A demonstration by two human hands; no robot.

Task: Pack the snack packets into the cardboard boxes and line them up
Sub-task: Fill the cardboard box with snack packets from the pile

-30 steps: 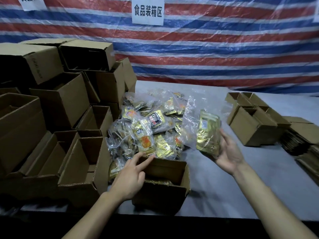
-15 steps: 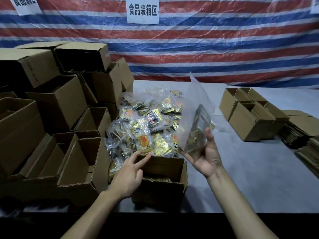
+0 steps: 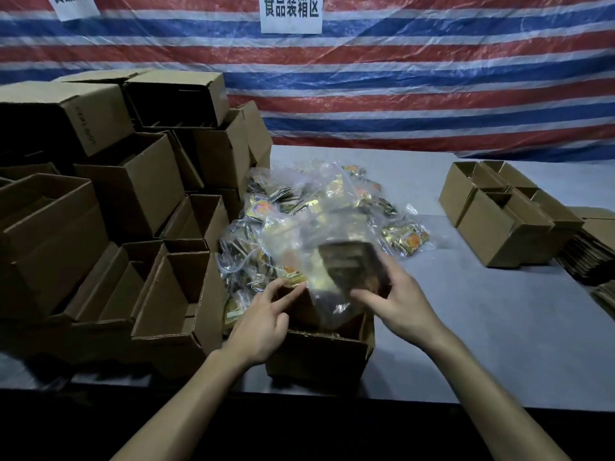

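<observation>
An open cardboard box (image 3: 319, 357) stands at the table's front edge, right in front of me. My right hand (image 3: 399, 307) grips a clear plastic bag of gold snack packets (image 3: 346, 264) and holds it over the box's opening, its lower end inside. My left hand (image 3: 266, 321) rests on the box's left rim, fingers spread and touching the bag's edge. Behind the box lies a heap of bagged snack packets (image 3: 299, 207), gold with orange marks.
Open empty cardboard boxes (image 3: 133, 207) are stacked high along the left. A small group of cardboard boxes (image 3: 499, 211) stands at the right, with flattened cardboard (image 3: 595, 257) beside them. A striped tarp (image 3: 399, 78) with a paper sign hangs behind the grey table (image 3: 482, 327).
My right hand has carried the bag of packets left and down, from beside the box to over its opening. The left hand stays at the box's left rim.
</observation>
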